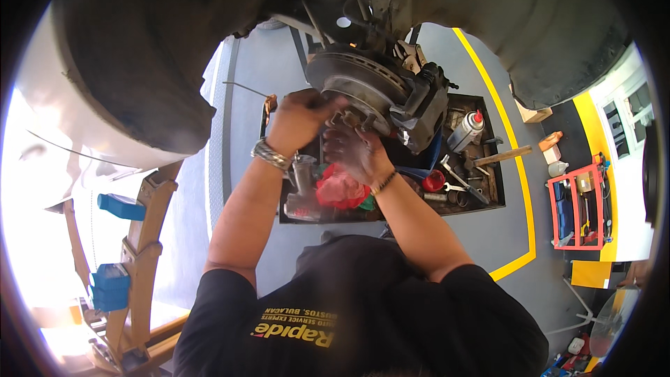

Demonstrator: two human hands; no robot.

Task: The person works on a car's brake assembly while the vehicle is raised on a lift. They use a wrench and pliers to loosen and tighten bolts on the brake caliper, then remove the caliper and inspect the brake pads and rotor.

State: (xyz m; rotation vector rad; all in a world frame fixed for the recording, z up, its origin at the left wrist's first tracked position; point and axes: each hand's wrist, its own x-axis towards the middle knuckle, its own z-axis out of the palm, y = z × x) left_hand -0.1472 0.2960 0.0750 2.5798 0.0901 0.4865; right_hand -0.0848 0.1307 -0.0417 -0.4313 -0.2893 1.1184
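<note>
A brake disc (352,67) with hub studs sits inside the wheel arch (118,77), a dark caliper (426,115) on its right side. My left hand (301,122) reaches the hub from the left, fingers curled at the studs; whatever they hold is hidden. My right hand (357,153) is just below the hub with grimy, blurred fingertips raised toward the studs. Beneath both hands a tool tray (495,178) holds a red rag (335,192), a spray can (463,132), a hammer (499,157), wrenches (452,185) and a metal power tool (303,188).
A tan lift arm (136,279) with blue pads (118,206) stands at the left. At the right are a yellow floor line (525,202), a red tool cart (574,243) and cardboard boxes (532,112). The fender (52,146) fills the upper left.
</note>
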